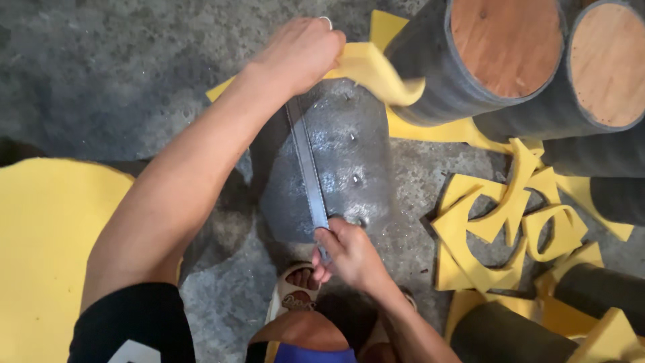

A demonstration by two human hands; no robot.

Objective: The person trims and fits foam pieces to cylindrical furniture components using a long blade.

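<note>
**Two hands on a blade across a silvery round form**

The left hand [302,50] is closed on a sheet of yellow foam [376,67] at the far end of a grey, silvery rounded form [346,154] on the concrete floor [101,67]. The right hand [346,252] pinches the near end of a long thin metal blade [308,161] lying along the form. Yellow foam offcuts [510,222] lie to the right, beside dark cylinders with round wooden ends [504,44].
</note>
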